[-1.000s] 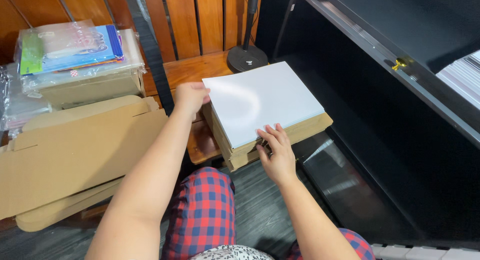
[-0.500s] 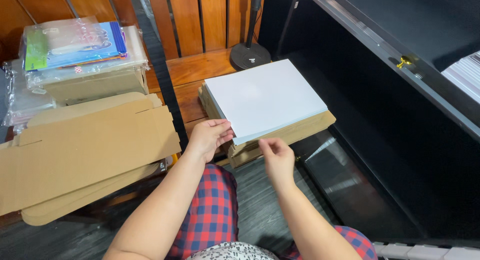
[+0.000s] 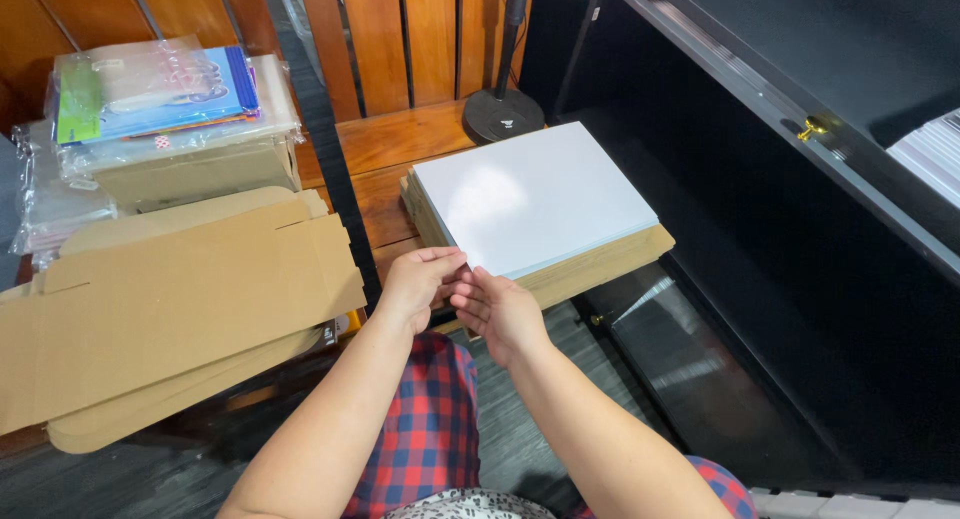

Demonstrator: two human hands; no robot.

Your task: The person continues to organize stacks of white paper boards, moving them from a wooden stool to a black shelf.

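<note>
The flattened cardboard boxes (image 3: 170, 299) lie unmoved at the left. The white paper stack (image 3: 535, 204) stays on its brown cardboard pile atop the wooden bench (image 3: 385, 144). Since a moment ago, the left hand (image 3: 418, 284) and right hand (image 3: 497, 309) have drawn together, fingertips pinching the stack's near corner.

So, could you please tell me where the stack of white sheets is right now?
In the head view, the stack of white sheets lies centre frame on brown envelopes, right of the flat cardboard boxes, both hands at its near corner.
</note>
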